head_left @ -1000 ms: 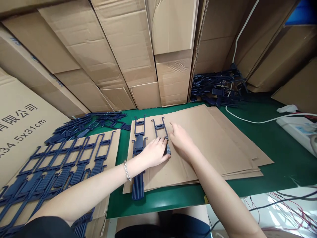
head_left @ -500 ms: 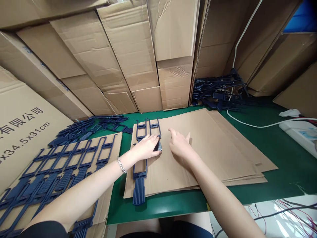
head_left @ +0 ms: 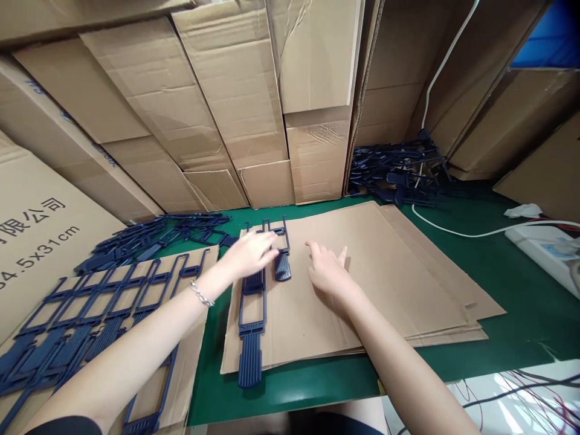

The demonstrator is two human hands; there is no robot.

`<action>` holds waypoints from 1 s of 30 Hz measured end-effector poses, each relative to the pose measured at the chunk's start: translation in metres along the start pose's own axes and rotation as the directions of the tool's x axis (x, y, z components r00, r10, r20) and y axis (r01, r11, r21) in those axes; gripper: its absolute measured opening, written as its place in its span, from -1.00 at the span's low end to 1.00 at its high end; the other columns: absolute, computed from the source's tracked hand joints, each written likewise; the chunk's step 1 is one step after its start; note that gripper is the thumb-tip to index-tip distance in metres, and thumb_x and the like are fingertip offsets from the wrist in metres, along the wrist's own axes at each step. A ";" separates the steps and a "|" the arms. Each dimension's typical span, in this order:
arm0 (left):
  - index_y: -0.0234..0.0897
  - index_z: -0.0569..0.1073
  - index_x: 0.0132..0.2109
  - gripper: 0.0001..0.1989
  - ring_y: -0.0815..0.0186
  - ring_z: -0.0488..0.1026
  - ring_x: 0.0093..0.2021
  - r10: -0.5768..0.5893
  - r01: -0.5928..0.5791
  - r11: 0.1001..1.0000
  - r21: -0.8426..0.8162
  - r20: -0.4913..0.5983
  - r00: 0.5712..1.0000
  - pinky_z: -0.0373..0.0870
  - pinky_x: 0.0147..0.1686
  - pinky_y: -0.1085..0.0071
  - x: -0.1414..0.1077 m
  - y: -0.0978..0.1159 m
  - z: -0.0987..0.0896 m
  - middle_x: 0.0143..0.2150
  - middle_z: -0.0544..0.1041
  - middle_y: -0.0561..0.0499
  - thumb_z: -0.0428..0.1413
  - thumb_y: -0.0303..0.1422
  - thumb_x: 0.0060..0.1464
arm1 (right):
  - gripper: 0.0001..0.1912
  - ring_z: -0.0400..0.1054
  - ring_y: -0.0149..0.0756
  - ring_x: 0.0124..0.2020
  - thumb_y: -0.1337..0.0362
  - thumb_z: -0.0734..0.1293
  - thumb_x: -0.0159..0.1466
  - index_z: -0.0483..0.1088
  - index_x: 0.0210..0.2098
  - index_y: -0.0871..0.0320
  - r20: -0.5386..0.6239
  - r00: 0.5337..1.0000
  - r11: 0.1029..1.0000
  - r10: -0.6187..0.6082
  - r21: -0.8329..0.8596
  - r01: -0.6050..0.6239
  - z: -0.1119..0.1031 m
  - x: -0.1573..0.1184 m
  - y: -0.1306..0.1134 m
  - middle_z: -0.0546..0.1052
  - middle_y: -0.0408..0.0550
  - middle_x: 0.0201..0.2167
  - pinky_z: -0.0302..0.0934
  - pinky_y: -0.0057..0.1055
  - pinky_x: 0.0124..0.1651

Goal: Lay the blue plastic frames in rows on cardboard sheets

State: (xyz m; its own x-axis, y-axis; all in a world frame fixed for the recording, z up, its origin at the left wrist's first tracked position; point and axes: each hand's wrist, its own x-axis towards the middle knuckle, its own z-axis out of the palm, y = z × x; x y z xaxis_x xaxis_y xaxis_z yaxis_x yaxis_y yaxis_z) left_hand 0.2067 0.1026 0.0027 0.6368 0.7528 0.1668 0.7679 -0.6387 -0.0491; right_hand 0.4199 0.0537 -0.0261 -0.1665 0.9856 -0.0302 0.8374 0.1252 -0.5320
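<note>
The left hand (head_left: 249,254) is open, fingers stretched toward the right and spread over the upper ends of two dark blue plastic frames; it grips nothing that shows, and whether it touches them I cannot tell. A silver chain bracelet (head_left: 202,294) circles its wrist. The long dark blue frame (head_left: 251,308) lies flat on a stack of corrugated cardboard sheets (head_left: 385,290), its long axis running almost straight away from the person, with its ribbed end (head_left: 250,359) toward the person and hanging past the near edge of the stack. Just to its right lies the second dark blue frame (head_left: 281,254), roughly parallel, its ribbed end (head_left: 282,267) also toward the person and its hooked end (head_left: 284,222) pointing away. The right hand (head_left: 328,272) is open too, palm down, its fingertips (head_left: 312,244) on the cardboard just beside the second frame. The stack sits on a green mat (head_left: 521,326). To the left, more frames lie side by side, slanted, on a cardboard sheet (head_left: 185,356), with a loose pile (head_left: 154,232) beyond them and another heap (head_left: 399,172) against stacked flattened cartons (head_left: 226,90).
</note>
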 end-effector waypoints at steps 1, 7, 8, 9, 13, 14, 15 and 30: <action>-0.37 0.38 0.07 -0.48 0.15 0.28 0.12 -0.057 0.055 0.998 -0.032 -0.070 0.996 0.09 0.17 0.12 0.003 -0.013 -0.008 0.09 0.37 -0.16 -0.25 -0.15 0.21 | -0.34 0.20 -0.09 0.01 0.53 0.04 0.04 0.06 0.16 0.15 0.001 1.000 1.000 -0.001 0.005 0.001 0.000 0.000 0.000 0.33 0.06 0.02 -0.53 0.33 0.12; -0.45 0.33 0.07 -0.47 0.28 0.47 -0.19 -0.621 0.533 0.764 -0.362 -0.191 0.760 0.39 -0.13 0.37 0.015 -0.118 -0.038 -0.10 0.50 -0.16 -0.32 -0.27 0.14 | -0.33 0.18 -0.10 0.03 0.53 0.04 0.04 0.06 0.16 0.16 -0.004 1.000 1.000 0.003 0.017 -0.003 0.000 0.000 0.000 0.31 0.08 0.04 -0.55 0.34 0.12; -0.41 0.31 0.10 -0.49 0.27 0.46 -0.14 -0.638 0.606 0.763 -0.224 -0.110 0.762 0.36 -0.09 0.38 0.015 -0.132 -0.038 -0.07 0.48 -0.13 -0.25 -0.28 0.11 | -0.34 0.18 -0.10 0.03 0.53 0.04 0.04 0.06 0.16 0.16 0.001 1.000 1.000 0.002 0.016 -0.002 0.000 0.000 -0.001 0.31 0.08 0.05 -0.55 0.34 0.12; -0.36 0.31 0.12 -0.50 0.26 0.43 -0.08 -0.616 0.616 0.786 -0.054 0.028 0.788 0.32 -0.04 0.39 0.014 -0.143 -0.036 -0.03 0.47 -0.11 -0.18 -0.30 0.06 | -0.34 0.18 -0.10 0.04 0.53 0.03 0.04 0.05 0.16 0.16 0.006 1.000 1.000 0.001 0.016 -0.001 -0.001 -0.001 -0.001 0.31 0.08 0.05 -0.55 0.34 0.12; -0.22 0.45 -0.01 -0.48 0.19 0.40 -0.03 -0.458 0.412 0.888 0.205 0.478 0.749 0.32 -0.06 0.45 0.012 -0.152 -0.015 -0.01 0.47 -0.02 0.08 -0.41 -0.23 | -0.34 0.17 -0.11 0.04 0.53 0.03 0.06 0.05 0.16 0.15 0.025 1.000 1.000 -0.009 0.010 0.008 -0.001 -0.002 -0.001 0.31 0.07 0.05 -0.56 0.33 0.12; -0.21 0.47 -0.04 -0.49 0.18 0.41 -0.04 -0.440 0.391 0.897 0.205 0.506 0.742 0.33 -0.09 0.46 0.011 -0.149 -0.009 -0.04 0.48 -0.03 0.11 -0.43 -0.27 | -0.35 0.17 -0.10 0.04 0.53 0.04 0.06 0.06 0.16 0.15 0.029 1.000 1.000 -0.013 0.002 0.013 -0.001 -0.002 -0.001 0.32 0.07 0.04 -0.57 0.34 0.12; -0.21 0.47 -0.05 -0.49 0.17 0.42 -0.06 -0.427 0.369 0.904 0.217 0.524 0.737 0.34 -0.12 0.45 0.011 -0.144 -0.003 -0.06 0.49 -0.04 0.13 -0.44 -0.28 | -0.36 0.18 -0.10 0.04 0.53 0.04 0.06 0.07 0.16 0.15 0.032 0.999 1.000 -0.018 -0.008 0.018 -0.001 -0.002 0.000 0.33 0.06 0.03 -0.57 0.34 0.12; -0.36 0.41 -0.16 -0.67 0.08 0.37 -0.07 -0.413 0.287 0.883 0.371 0.325 0.851 0.30 -0.15 0.21 -0.001 -0.114 0.018 -0.15 0.44 -0.28 -0.10 -0.65 -0.05 | -0.39 0.16 -0.09 0.04 0.51 0.02 0.09 0.10 0.14 0.15 0.035 0.997 0.995 -0.064 -0.071 0.066 0.002 0.000 0.002 0.35 0.03 0.03 -0.51 0.33 0.13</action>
State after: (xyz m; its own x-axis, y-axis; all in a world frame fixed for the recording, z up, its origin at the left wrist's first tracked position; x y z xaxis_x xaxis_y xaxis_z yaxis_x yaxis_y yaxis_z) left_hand 0.1196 0.1776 -0.0099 0.2473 0.9559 -0.1584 0.8866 -0.2892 -0.3611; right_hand 0.4205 0.0533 -0.0292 -0.2373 0.9711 -0.0256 0.8597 0.1977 -0.4710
